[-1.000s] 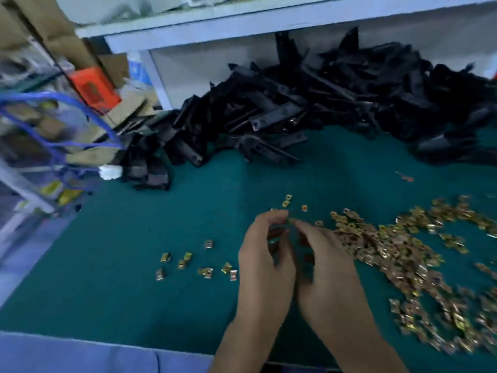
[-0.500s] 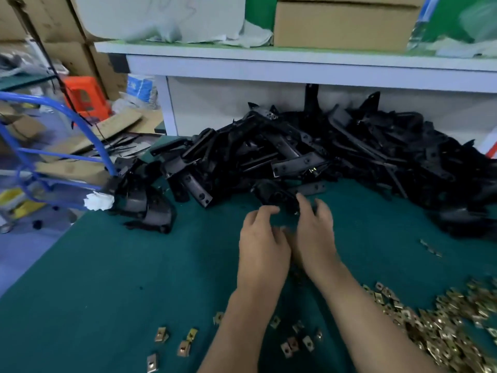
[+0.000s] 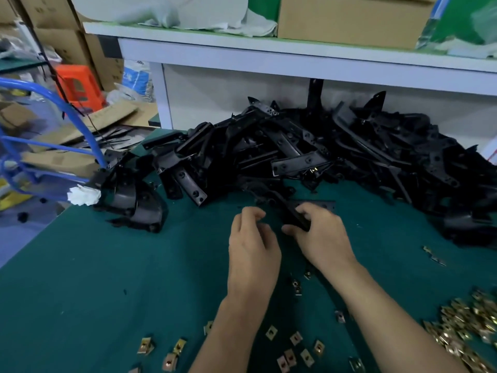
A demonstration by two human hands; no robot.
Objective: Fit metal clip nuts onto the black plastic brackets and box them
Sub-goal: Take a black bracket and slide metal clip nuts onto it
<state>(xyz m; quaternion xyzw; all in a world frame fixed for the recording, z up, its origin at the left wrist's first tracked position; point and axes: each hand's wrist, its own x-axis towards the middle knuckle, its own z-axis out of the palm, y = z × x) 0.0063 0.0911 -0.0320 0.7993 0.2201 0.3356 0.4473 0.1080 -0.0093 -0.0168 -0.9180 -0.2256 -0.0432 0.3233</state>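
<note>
Head view, right hand (image 3: 322,235): fingers curled round a black bracket (image 3: 289,211), at the near edge of the bracket pile (image 3: 295,152).
Left hand (image 3: 252,238): just beside, fingers curled; cannot tell whether it holds anything.
Clip nuts (image 3: 295,339): scattered on the green tabletop (image 3: 80,292) by the forearms.

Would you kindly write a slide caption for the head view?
Right hand grips a black plastic bracket beside the bracket pile; left hand curled alongside.
</note>
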